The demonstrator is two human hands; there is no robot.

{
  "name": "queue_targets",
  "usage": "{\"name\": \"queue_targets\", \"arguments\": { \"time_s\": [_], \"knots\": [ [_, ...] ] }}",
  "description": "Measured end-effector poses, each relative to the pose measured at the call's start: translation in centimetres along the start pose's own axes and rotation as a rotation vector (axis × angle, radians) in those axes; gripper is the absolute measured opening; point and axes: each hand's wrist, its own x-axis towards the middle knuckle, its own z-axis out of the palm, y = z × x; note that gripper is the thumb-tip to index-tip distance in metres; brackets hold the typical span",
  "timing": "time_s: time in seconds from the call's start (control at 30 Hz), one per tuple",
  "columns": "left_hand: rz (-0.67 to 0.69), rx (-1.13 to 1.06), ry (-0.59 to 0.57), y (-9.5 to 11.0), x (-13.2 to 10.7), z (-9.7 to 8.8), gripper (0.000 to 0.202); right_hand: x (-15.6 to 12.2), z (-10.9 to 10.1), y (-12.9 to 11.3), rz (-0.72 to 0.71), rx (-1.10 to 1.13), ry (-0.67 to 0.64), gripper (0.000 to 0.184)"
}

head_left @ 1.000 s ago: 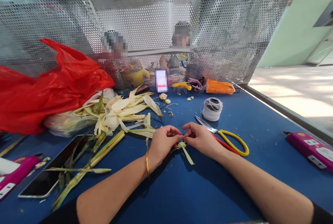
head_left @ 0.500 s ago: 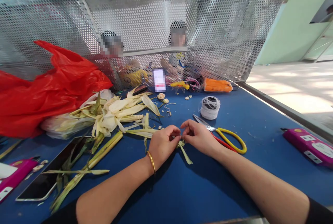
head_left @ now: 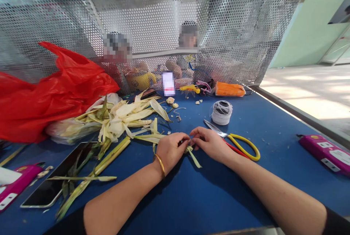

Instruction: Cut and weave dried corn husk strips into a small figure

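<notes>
My left hand (head_left: 172,151), with a gold bangle on the wrist, is closed in a pinch. Opposite it, my right hand (head_left: 209,143) is closed too, and the fingertips of both nearly meet. Between and just below them is a small knotted piece of corn husk (head_left: 194,158), its pale green strip hanging toward me. Fingers hide its upper part, and whether thread runs there I cannot make out. Scissors (head_left: 244,141) with yellow and red handles lie partly behind my right forearm. Beyond them stands a ball of white thread (head_left: 222,113).
Loose corn husks (head_left: 123,114) are piled left beside a red plastic bag (head_left: 54,96). A dark tablet or large phone (head_left: 54,180) lies under husk strips. Magenta power strips (head_left: 325,151) sit at both sides. A perforated metal screen (head_left: 232,27) closes the back, with people behind it.
Both hands keep their pinch at the husk, with only slight finger movement. The whole view has shifted a little to the right.
</notes>
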Motion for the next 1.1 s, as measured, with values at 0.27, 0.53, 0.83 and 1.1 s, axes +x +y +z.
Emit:
{"name": "queue_targets", "arguments": {
  "time_s": [0.27, 0.53, 0.83, 1.1],
  "knots": [
    [-0.010, -0.059, 0.042, 0.1, 0.1, 0.2, 0.010, 0.1, -0.1, 0.2, 0.012, -0.046, 0.007, 0.013],
    [-0.102, -0.172, 0.043, 0.1, 0.3, 0.6, 0.013, 0.4, 0.1, 0.7, 0.050, -0.021, 0.028, 0.009],
    [-0.123, -0.180, 0.049, 0.0, 0.2, 0.5, 0.016, 0.2, -0.3, 0.1, 0.030, -0.085, 0.038, 0.011],
    [-0.131, -0.199, 0.046, -0.2, 0.2, 0.5, 0.014, 0.2, -1.0, -0.1, 0.009, -0.162, 0.057, 0.014]
  ]
}}
